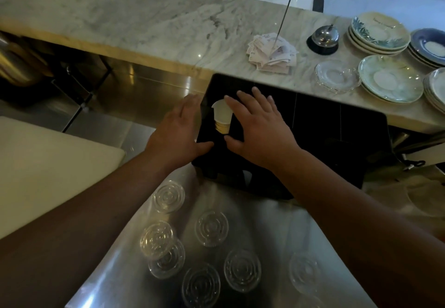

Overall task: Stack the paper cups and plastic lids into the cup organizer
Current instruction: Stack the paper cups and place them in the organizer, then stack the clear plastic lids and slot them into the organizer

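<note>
Both hands at the black cup organizer, paper cups seated in its left slot.

Marble counter (144, 19) spans the far side; steel worktop (265, 223) lies near. Cup organizer (313, 139) stands at the far edge of the steel, against the marble. Left hand (175, 132) rests on the organizer's left wall, fingers spread, thumb on the near top edge, holding nothing. Right hand (257, 132) lies flat on the organizer top, fingers spread, index finger just beside the cups, holding nothing. Paper cups (222, 117) nested, rim up, between the hands. Seven clear plastic lids (212, 228) lie loose on the near steel; two at left overlap. Saucer stacks (380, 33), bell (323, 37), spiked receipts (271, 51) far right.
</note>
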Demonstrator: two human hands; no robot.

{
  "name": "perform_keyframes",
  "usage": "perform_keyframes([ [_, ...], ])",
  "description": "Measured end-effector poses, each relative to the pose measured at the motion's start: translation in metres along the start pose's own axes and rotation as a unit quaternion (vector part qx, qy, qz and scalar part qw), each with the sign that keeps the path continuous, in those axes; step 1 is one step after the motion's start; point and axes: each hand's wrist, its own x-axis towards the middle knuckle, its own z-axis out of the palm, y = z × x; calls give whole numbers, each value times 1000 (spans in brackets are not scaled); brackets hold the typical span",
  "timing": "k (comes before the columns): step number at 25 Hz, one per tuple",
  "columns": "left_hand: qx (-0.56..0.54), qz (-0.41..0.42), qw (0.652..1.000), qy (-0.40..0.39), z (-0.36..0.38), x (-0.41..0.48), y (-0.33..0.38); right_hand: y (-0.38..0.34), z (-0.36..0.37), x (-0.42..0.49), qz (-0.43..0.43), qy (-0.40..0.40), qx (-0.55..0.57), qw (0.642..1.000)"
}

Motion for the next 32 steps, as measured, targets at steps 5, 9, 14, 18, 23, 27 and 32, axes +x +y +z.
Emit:
perform_keyframes([
  [5, 27, -35, 998, -39, 15, -70, -33, 2, 0, -77, 36, 24, 35, 998],
  [9, 56, -77, 989, -113, 35, -111, -61, 3, 11, -144, 68, 50, 59, 995],
  [14, 113, -105, 968, -196, 53, -125, -72, 7, 40, -236, 110, 65, 101, 987],
  [18, 128, -105, 959, -230, 62, -128, -73, 22, 63, -295, 241, -37, 110, 964],
  [23, 120, -97, 971, -181, 67, -134, -65, 48, 88, -339, 324, -161, 122, 924],
  [27, 123, -109, 974, -156, 72, -135, -54, 54, 101, -351, 291, -175, 102, 935],
  [32, 104, -147, 977, -113, 69, -146, -38, 54, 112, -351, 213, -159, 50, 963],
])
